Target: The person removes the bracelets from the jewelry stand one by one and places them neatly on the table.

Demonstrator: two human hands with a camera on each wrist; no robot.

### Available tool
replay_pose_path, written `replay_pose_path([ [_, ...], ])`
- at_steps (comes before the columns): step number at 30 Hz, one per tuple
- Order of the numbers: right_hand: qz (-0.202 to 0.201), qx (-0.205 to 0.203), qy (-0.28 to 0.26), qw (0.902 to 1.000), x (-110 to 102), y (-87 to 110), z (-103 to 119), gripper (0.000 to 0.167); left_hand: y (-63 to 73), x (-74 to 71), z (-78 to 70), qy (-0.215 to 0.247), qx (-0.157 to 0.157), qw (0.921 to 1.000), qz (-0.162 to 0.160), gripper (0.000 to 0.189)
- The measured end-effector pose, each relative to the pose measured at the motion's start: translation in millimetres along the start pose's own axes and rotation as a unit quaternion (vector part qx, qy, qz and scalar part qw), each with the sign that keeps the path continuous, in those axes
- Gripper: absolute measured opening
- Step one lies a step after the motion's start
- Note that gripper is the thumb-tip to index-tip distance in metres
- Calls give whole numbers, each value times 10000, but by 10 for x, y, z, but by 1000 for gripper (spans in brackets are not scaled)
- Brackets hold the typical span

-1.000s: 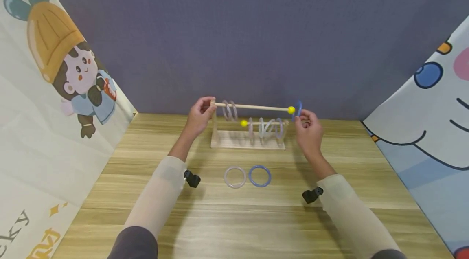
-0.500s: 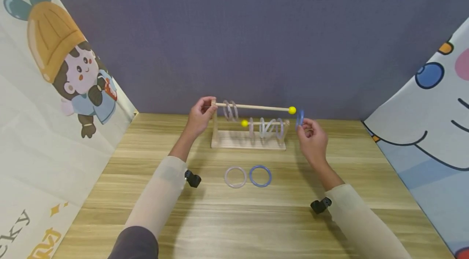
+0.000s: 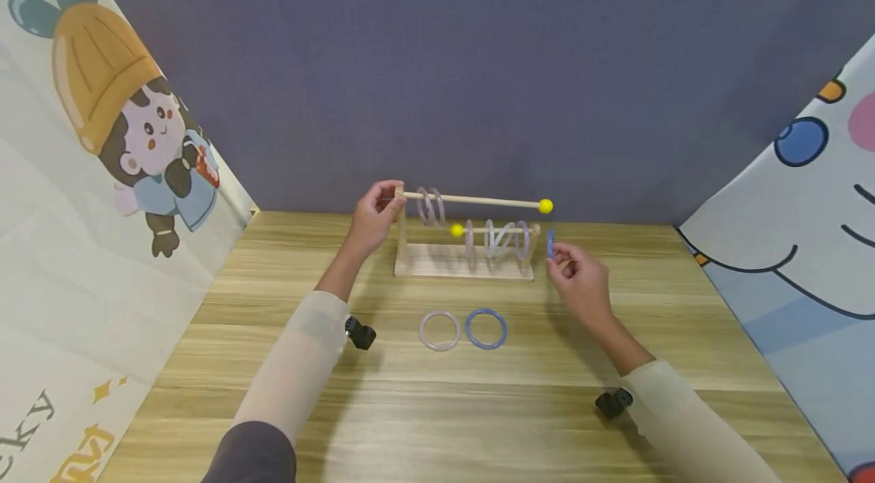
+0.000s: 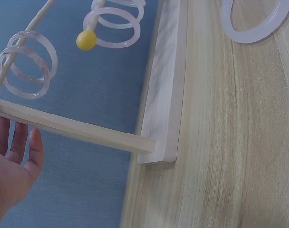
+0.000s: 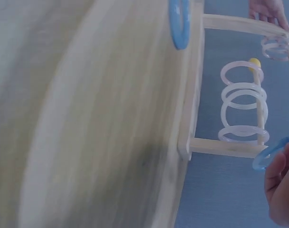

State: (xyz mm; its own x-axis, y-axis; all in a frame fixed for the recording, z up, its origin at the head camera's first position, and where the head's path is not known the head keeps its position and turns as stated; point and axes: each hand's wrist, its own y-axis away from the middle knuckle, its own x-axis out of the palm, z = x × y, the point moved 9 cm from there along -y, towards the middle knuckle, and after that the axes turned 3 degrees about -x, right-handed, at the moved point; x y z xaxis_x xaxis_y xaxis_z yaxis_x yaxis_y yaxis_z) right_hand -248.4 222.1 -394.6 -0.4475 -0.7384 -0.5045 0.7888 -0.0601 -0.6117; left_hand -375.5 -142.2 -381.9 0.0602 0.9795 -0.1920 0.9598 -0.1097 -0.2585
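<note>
A wooden bangle rack [image 3: 444, 263] stands at the back of the table, with a long upper rod [image 3: 485, 200] and a shorter lower rod, each tipped with a yellow ball. My left hand [image 3: 371, 221] grips the top of its left post, fingers behind the wood in the left wrist view. My right hand [image 3: 581, 282] pinches a blue bangle [image 3: 550, 244], held edge-on just right of the rack's short post and below the upper rod's ball [image 3: 545, 206]. Two pale bangles [image 4: 30, 64] hang on the upper rod near the left post. Several pale bangles [image 5: 244, 99] hang on the lower rod.
On the table [image 3: 437, 407] in front of the rack lie a pale pink bangle [image 3: 440, 330] and another blue bangle [image 3: 486, 329], side by side. A dark grey panel [image 3: 465, 73] rises behind the table. Printed cloths [image 3: 82, 278] flank both sides.
My right hand has carried the blue bangle from the upper rod's yellow ball, first slightly right, then down beside the short post. My left hand stays on the left post.
</note>
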Motion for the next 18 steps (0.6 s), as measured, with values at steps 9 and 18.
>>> replay_pose_path([
  [9, 745, -754, 499, 9931, 97, 185, 99, 21, -12, 2, 13, -9, -51, 10000, -1, 40],
  [18, 2383, -1075, 1071, 9593, 385, 429, 114, 25, 6, 0, -23, -102, 20, 9999, -42, 39],
])
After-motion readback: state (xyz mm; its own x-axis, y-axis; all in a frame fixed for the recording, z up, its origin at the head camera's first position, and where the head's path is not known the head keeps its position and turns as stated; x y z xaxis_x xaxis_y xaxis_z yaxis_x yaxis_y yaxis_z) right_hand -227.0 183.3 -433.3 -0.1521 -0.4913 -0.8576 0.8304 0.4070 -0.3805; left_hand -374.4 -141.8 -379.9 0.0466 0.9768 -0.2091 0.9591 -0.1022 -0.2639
